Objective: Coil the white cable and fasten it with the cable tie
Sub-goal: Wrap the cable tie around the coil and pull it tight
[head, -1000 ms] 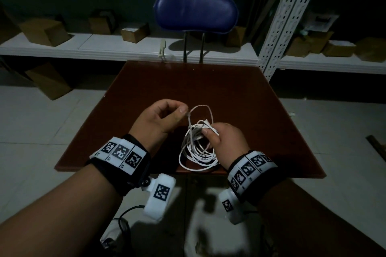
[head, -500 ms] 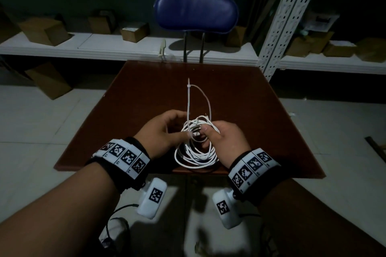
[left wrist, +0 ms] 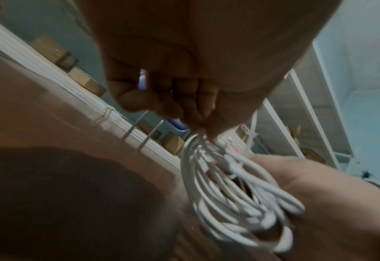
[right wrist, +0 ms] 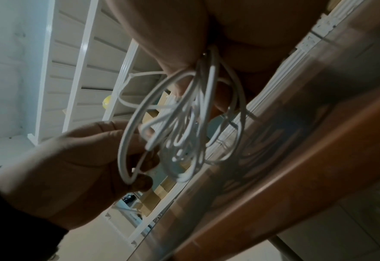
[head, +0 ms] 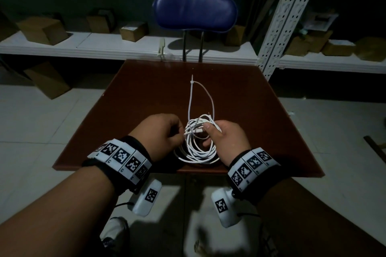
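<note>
The white cable [head: 198,154] is a loose coil of several loops, held upright over the near edge of the brown table [head: 250,110]. My right hand [head: 208,133] grips the top of the coil, thumb over the strands [right wrist: 184,132]. My left hand [head: 180,134] pinches the bundle from its left side, fingers curled [left wrist: 198,123]. The white cable tie [head: 190,98] rises from the bundle as a tall narrow loop, its head at the top. Whether my left fingers also hold the tie's tail is hidden.
A blue padded chair [head: 194,12] stands behind the table's far edge. White metal shelves [head: 104,46] with cardboard boxes [head: 133,31] run along the back wall, with an upright post [head: 277,27] at the right. A pale tiled floor surrounds the table.
My left hand has come down from above the coil to its left side. The tie loop, small and low a second ago, now stands tall over the bundle. The coil sits slightly lower.
</note>
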Available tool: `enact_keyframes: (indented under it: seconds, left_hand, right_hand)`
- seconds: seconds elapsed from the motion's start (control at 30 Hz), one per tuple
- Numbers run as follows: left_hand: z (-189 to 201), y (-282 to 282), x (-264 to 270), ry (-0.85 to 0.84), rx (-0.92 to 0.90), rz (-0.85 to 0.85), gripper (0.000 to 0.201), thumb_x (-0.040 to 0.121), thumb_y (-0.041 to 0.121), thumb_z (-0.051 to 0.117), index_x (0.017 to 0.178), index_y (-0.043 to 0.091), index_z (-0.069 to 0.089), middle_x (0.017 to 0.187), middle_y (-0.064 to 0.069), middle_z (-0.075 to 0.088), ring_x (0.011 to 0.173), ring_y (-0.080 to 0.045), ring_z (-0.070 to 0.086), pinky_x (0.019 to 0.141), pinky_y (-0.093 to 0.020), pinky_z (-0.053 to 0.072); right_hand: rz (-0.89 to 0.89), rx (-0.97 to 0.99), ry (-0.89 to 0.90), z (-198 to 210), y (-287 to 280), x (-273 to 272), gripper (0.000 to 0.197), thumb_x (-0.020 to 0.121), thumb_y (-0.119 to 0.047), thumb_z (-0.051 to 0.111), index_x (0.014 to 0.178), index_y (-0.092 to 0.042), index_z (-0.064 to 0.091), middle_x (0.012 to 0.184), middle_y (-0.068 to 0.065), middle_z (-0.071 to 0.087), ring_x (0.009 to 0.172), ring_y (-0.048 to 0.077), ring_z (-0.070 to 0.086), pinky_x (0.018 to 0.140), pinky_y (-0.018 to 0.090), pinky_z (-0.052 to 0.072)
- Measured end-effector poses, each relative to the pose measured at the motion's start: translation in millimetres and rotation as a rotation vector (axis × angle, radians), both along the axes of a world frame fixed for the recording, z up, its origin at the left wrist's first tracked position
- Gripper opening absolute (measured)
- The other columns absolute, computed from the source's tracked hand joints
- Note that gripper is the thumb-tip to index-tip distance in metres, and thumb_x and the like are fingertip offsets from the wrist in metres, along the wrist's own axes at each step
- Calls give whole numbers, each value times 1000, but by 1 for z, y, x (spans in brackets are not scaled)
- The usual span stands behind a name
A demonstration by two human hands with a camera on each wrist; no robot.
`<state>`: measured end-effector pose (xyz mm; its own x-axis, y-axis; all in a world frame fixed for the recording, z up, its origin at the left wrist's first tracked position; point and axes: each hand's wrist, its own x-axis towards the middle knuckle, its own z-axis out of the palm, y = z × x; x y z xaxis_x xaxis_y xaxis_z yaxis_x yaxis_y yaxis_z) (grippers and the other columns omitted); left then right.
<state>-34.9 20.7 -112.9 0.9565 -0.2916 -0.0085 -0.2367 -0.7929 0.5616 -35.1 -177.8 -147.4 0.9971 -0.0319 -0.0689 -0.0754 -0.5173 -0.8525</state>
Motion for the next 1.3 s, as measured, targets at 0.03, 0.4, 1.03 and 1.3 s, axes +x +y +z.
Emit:
enact_keyframes:
  seconds: [0.03,0.4,1.03,1.3]
  left_hand:
    - [-1,1,1,-39,-10,10,7,90,25,66,85,27,63,86,9,62,81,-8,60,80,-39,55]
    - [-10,6,7,-56,-33,28,9,88,21,69,82,22,62,87,3,63,81,-16,62,79,-44,55]
    - [-21,2,7,-94,-219,27,18,82,19,77,74,27,62,83,6,67,78,-9,65,76,-41,56]
    - [-21,6,6,-103,-146,-169,79,86,19,74,140,60,34,121,14,61,108,-2,58,92,-21,46]
  right_hand:
    - [8,14,11,0,0,0,30,100,-41,51,94,-23,74,63,-3,72,61,13,67,60,28,48]
    - [123,150,91,1,3,-2,34,102,-34,50,94,-12,75,60,-8,71,60,5,67,55,8,45]
    - [216,228,138,-12,4,0,40,103,-38,48,84,-10,70,64,4,70,57,18,62,64,33,49]
    - [314,152,120,-8,-1,-1,37,102,-37,49,81,-16,70,64,1,68,56,16,58,60,30,44]
